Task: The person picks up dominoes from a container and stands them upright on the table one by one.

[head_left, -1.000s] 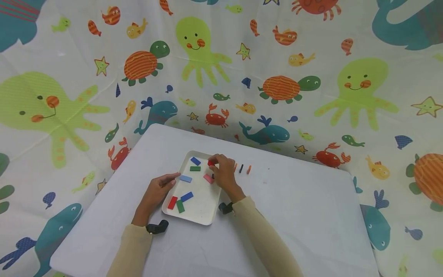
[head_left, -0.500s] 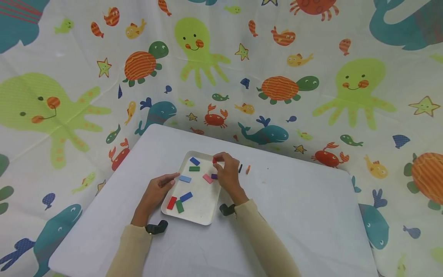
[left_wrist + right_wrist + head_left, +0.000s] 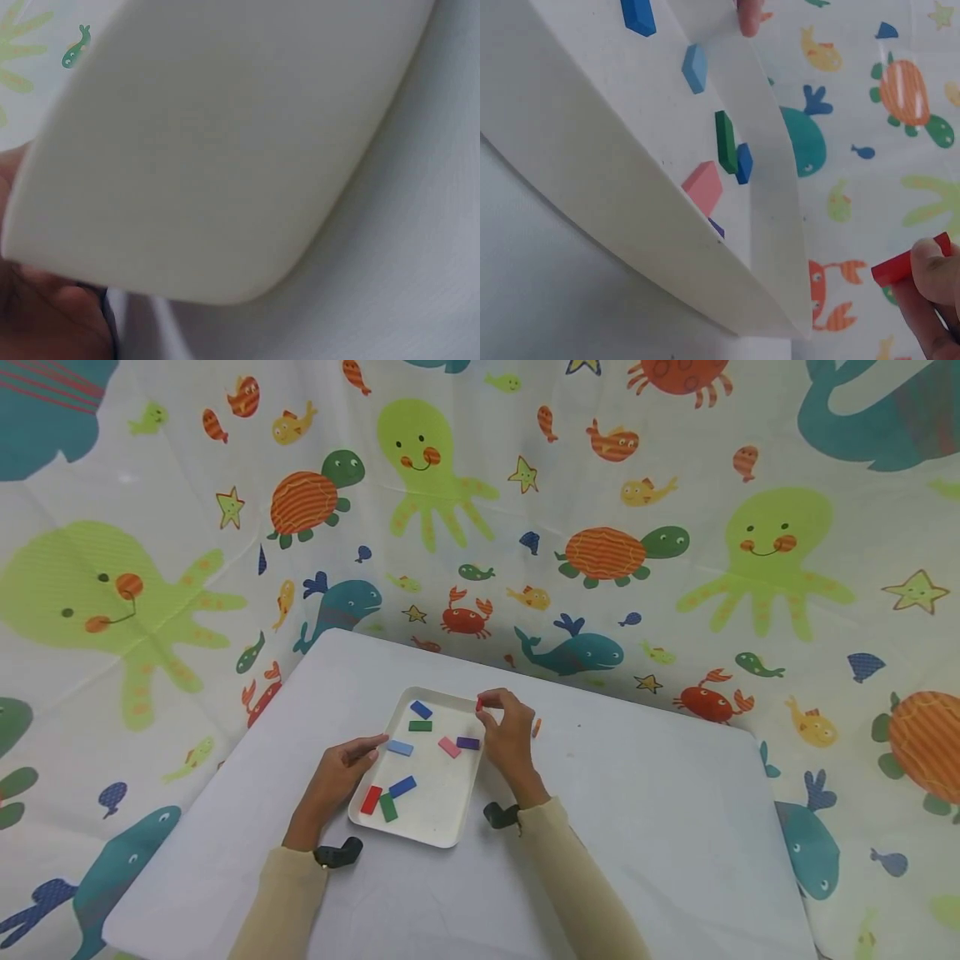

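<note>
In the head view my right hand (image 3: 512, 739) pinches a small red block (image 3: 479, 703) at the tray's right rim. The right wrist view has that red block (image 3: 896, 268) between thumb and fingers, outside the white tray (image 3: 795, 247). At the tray's left side rests my left hand (image 3: 341, 781), fairly straight fingertips against the rim. Inside the tray (image 3: 431, 827) lie a purple block (image 3: 468, 743), a pink block (image 3: 449, 747), a light blue block (image 3: 400, 747), a red block (image 3: 371, 800), plus green and blue blocks. The left wrist view mostly holds the tray's wall (image 3: 225, 150).
A small orange piece (image 3: 536, 727) lies on the white table (image 3: 637, 827), just right of my right hand. A cloth printed with sea animals (image 3: 480, 485) hangs behind and beside the table.
My right hand has carried the red block rightward, from over the tray to its right rim. The purple block shows fully now, while the dark piece on the table is hidden. My left hand stays put.
</note>
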A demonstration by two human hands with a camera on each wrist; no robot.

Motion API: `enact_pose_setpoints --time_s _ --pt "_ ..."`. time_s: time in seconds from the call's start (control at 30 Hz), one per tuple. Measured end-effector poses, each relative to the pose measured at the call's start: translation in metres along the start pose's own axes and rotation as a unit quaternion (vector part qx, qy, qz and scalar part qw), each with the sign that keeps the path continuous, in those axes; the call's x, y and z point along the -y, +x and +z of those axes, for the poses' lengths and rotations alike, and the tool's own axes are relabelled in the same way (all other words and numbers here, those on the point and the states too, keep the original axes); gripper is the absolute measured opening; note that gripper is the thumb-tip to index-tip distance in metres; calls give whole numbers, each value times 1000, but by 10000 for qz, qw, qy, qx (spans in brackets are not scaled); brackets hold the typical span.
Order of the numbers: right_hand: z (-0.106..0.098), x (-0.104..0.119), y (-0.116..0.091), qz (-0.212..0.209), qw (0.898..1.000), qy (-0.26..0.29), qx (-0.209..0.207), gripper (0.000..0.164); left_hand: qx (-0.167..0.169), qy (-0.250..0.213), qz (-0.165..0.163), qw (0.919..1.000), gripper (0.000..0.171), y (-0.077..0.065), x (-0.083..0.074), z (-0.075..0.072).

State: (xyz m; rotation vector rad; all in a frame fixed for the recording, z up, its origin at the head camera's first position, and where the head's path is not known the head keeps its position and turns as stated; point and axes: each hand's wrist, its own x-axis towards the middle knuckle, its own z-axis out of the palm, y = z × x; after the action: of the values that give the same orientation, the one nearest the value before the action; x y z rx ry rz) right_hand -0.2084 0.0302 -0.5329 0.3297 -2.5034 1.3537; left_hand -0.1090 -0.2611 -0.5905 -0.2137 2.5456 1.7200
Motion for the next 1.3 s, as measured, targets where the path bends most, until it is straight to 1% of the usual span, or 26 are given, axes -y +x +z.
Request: enact_pose_setpoints --time_s 0.2,0.4,0.63,0.77,1.07,1.3 --pt "-11 -5 4 -94 9997 76 -212 26 13 8 23 10000 41 1 0 -1" --pt "-21 -10 6 40 9993 146 -343 24 20 49 73 10000 41 3 1 -2" --pt "-29 -15 7 198 9984 278 -458 22 115 -203 -44 9997 42 3 0 -2" --pt "-35 -18 8 233 9981 196 -540 22 130 -262 -48 9996 43 3 -1 -2" --pt "-50 -30 10 277 9965 206 -767 24 133 -122 -71 9998 42 5 1 -2" --pt "-60 -44 11 415 9955 231 -825 25 121 -60 -46 9999 42 5 0 -1"
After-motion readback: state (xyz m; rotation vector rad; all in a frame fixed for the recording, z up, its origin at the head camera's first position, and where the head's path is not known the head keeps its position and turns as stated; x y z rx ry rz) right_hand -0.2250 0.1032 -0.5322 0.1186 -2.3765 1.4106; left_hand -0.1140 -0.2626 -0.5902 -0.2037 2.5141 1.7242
